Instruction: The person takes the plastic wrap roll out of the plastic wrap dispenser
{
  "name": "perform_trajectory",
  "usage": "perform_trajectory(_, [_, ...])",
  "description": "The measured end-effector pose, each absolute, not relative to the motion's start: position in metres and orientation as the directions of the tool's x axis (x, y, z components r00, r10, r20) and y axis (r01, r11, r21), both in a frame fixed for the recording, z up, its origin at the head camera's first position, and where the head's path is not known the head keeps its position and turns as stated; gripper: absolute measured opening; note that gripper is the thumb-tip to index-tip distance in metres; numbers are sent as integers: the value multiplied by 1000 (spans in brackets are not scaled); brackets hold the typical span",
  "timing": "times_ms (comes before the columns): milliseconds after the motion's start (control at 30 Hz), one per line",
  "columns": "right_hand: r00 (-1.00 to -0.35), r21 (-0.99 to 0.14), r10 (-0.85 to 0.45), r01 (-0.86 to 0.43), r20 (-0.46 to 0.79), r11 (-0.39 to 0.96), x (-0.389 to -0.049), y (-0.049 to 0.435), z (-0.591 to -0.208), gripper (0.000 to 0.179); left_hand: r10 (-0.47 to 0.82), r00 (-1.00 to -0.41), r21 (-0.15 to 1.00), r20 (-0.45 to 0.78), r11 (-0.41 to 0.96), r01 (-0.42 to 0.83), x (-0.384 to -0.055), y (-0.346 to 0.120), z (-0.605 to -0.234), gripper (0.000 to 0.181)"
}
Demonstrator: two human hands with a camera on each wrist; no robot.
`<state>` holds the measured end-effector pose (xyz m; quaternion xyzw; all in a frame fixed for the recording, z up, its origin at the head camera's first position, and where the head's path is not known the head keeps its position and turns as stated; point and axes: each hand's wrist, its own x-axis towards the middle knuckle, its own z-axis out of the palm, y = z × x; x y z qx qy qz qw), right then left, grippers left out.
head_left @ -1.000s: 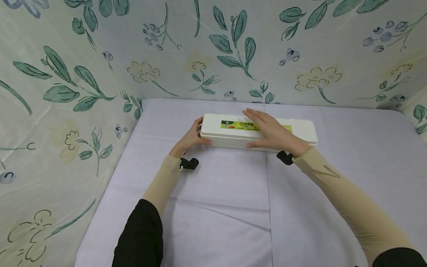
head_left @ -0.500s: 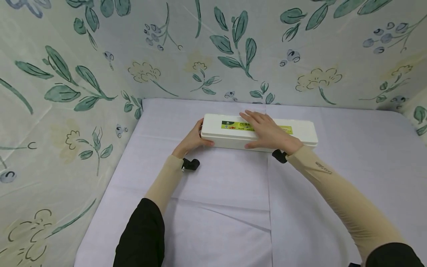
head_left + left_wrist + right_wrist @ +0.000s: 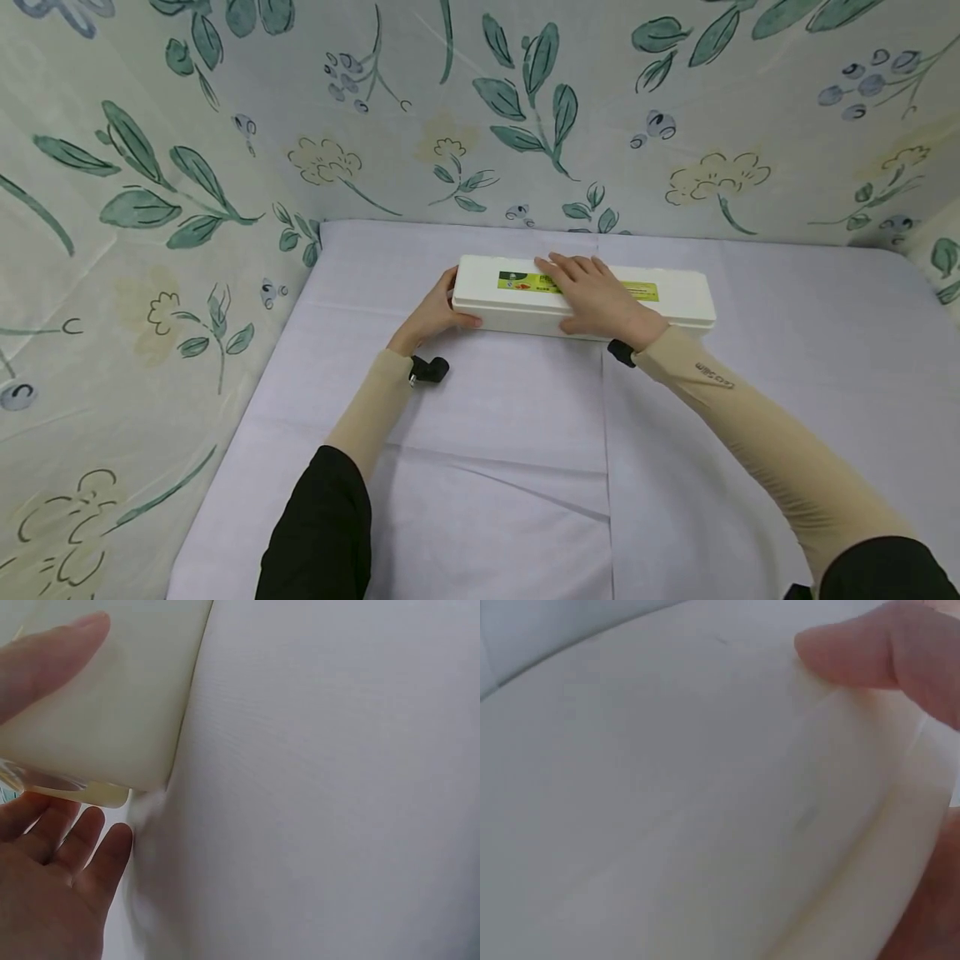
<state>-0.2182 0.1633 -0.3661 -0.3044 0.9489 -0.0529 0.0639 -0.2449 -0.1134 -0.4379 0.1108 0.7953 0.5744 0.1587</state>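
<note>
A long white cling film box (image 3: 686,292) with a yellow-green label (image 3: 517,282) lies lengthwise on the white cloth. My left hand (image 3: 431,315) grips its left end. In the left wrist view the thumb (image 3: 56,664) presses the front face, while the fingers (image 3: 71,836) bend round the end beside a clear, yellowish edge piece. Across the middle of the lid lies my right hand (image 3: 607,307), covering part of the label. Its thumb (image 3: 862,649) presses the front side in the right wrist view, and the fingers reach over the top towards the back edge.
White cloth (image 3: 487,467) with fold lines covers the table around the box. A leaf-and-flower patterned curtain (image 3: 420,108) hangs behind and at the left. A black wrist camera mount (image 3: 429,369) sits under the left wrist, another (image 3: 621,353) under the right.
My right hand has slid slightly left and lower over the lid, its fingers settling onto the top and its thumb onto the front. The left hand and the box have barely moved.
</note>
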Motion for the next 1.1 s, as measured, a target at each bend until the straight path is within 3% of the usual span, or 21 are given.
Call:
perform_trajectory(200, [-794,-98,-601,-594,-92,799,-213,155,-360,94,349,-932,943,-103,331,19,-245,-114,-441,106])
perform_trajectory(367, [-832,-34,-546,-546,-100,837,-207,142,-364,95,350,-933,933,-85,356,48,-245,-114,-441,107])
perform_trajectory(567, [-865,11,-502,-502,-8,865,-202,131,-380,84,348,-936,918,-49,384,95,-246,-113,-444,107])
perform_trajectory(767, [-874,-64,-482,-485,60,872,-203,132,-382,79,355,-935,906,-19,401,134,-243,-113,-442,105])
perform_trajectory(1100, [-823,-136,-569,-565,12,814,-219,144,-357,75,377,-926,899,5,404,169,-242,-115,-441,103])
